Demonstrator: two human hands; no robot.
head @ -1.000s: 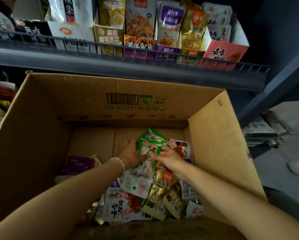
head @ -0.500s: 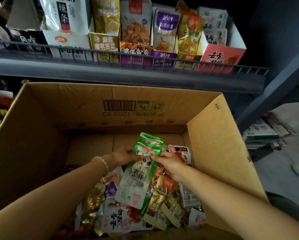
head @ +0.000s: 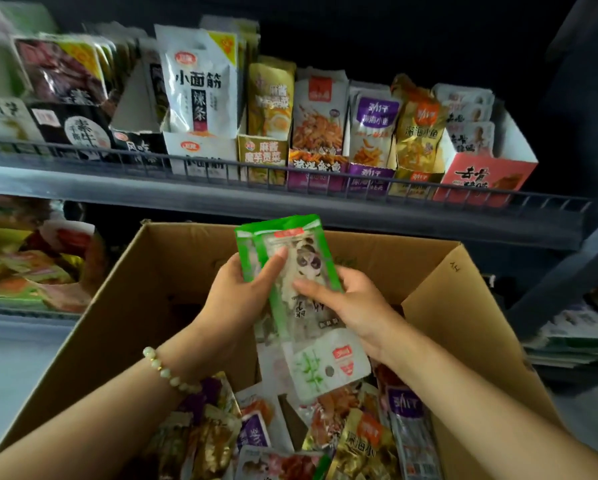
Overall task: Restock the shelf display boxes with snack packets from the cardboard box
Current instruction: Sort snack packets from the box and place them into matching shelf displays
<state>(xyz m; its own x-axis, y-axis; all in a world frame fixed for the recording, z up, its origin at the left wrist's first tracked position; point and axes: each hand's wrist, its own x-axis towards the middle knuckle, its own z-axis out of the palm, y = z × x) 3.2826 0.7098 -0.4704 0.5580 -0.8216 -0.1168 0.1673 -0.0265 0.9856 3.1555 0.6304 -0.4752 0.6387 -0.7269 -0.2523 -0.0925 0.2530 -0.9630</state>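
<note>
Green packets are now sitting lifted clear above the cardboard box, up from among the loose packets | left hand is clamping their left edge, thumb across the front | right hand is pinching the right edge | both are holding them below the shelf of display boxes.

Both forearms reach forward, bare. The left hand curls with its thumb pressed up; the right hand grips with fingers pointing left. Both are closed in a grasp.
</note>
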